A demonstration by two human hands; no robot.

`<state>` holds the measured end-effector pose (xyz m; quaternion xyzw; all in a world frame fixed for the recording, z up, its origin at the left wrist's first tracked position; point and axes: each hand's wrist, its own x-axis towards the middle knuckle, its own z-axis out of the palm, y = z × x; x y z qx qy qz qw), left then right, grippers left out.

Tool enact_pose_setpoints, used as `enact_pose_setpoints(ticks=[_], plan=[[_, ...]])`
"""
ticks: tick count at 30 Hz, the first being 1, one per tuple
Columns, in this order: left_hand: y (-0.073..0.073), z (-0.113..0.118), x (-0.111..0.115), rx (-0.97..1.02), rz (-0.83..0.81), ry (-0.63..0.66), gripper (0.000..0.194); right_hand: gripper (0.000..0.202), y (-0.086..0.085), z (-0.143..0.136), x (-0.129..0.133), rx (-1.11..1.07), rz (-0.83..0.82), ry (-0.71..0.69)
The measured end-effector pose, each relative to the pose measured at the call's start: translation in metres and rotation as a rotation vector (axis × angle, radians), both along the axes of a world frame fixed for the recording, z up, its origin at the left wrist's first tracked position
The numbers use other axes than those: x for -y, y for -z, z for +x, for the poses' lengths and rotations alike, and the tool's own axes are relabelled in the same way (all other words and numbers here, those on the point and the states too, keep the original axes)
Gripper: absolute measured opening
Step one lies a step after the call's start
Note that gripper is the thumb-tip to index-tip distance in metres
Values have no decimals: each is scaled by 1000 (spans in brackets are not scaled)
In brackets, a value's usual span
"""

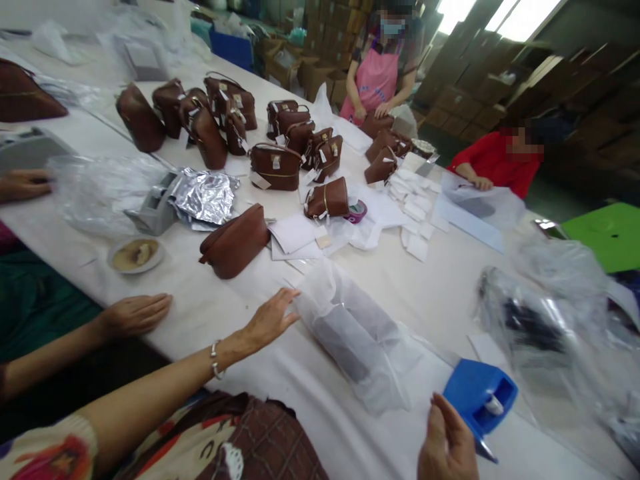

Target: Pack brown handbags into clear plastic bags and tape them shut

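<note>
A dark bag wrapped in a white dust bag (pixel 353 333) lies on the white table (pixel 280 393) in front of me. My left hand (pixel 270 320), with a bracelet on the wrist, is open and its fingertips touch the near-left end of the wrapped bag. My right hand (pixel 447 443) is low at the front edge with fingers apart, right beside a blue tape dispenser (pixel 481 397); it holds nothing that I can see. A brown handbag (pixel 235 243) lies on its side beyond my left hand.
Several brown handbags (pixel 275 163) stand across the far table, with white paper pieces (pixel 415 213), silver foil (pixel 203 193) and a small dish (pixel 135 255). Clear plastic bags (pixel 545 320) pile at right. A neighbour's hand (pixel 133 313) rests at left; two people (pixel 377 77) work opposite.
</note>
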<state>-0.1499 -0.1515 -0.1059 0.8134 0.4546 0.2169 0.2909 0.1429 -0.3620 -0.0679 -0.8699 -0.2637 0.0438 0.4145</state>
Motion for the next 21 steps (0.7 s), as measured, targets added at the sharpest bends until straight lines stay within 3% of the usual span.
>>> enact_pose_setpoints(ticks=[3,5,7,10,14,17,21], plan=[[-13,15,-24,35,323,102,49,56,-13,-19,-54,340,27,-374],[-23,38,-40,-9,495,250,54,58,-2,-27,-90,502,13,-530],[-23,65,-57,-95,572,345,57,58,17,-28,-122,618,-46,-587],[2,96,-80,-186,509,406,60,56,52,-16,-151,702,-117,-654],[48,103,-97,-98,254,451,62,51,82,8,-158,661,-132,-711],[64,99,-102,-55,221,390,64,48,78,20,-163,549,-170,-726],[66,106,-110,-89,250,294,62,46,46,24,-187,397,-311,-687]])
